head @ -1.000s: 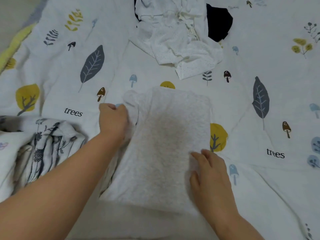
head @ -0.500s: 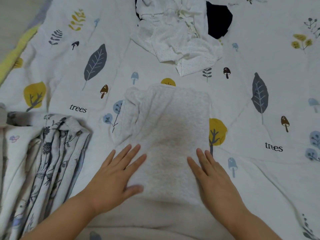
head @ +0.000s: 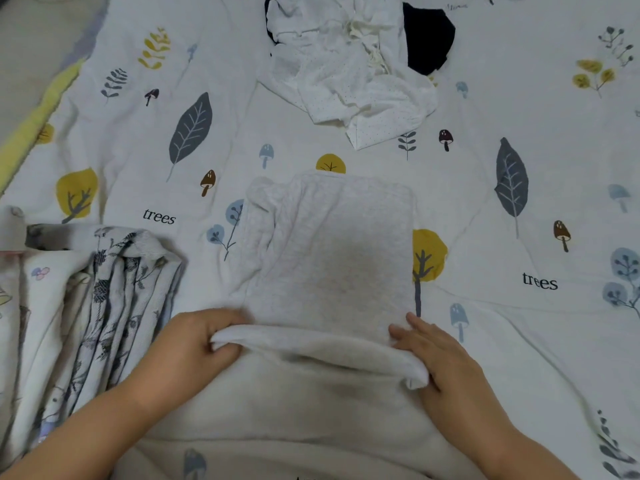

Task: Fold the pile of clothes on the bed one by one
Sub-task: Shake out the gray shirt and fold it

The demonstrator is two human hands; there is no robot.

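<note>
A light grey garment (head: pixel 332 258) lies partly folded in the middle of the bed, its near edge lifted off the sheet. My left hand (head: pixel 194 341) grips that edge at its left corner, fingers curled under the fabric. At the right corner my right hand (head: pixel 440 355) holds the same edge, fingertips on top of the cloth. Farther back a crumpled pile of white dotted clothes (head: pixel 353 67) lies beside a dark garment (head: pixel 427 36).
Folded floral and patterned clothes (head: pixel 104 299) are stacked at the left, close to my left forearm. The bed sheet (head: pixel 519 140) carries leaf, tree and mushroom prints. The bed's yellow edge (head: pixel 38 116) runs along the far left.
Both hands went from lying flat on the grey garment to gripping its near edge, which has come up off the bed. Before that, my left hand held the upper left side.
</note>
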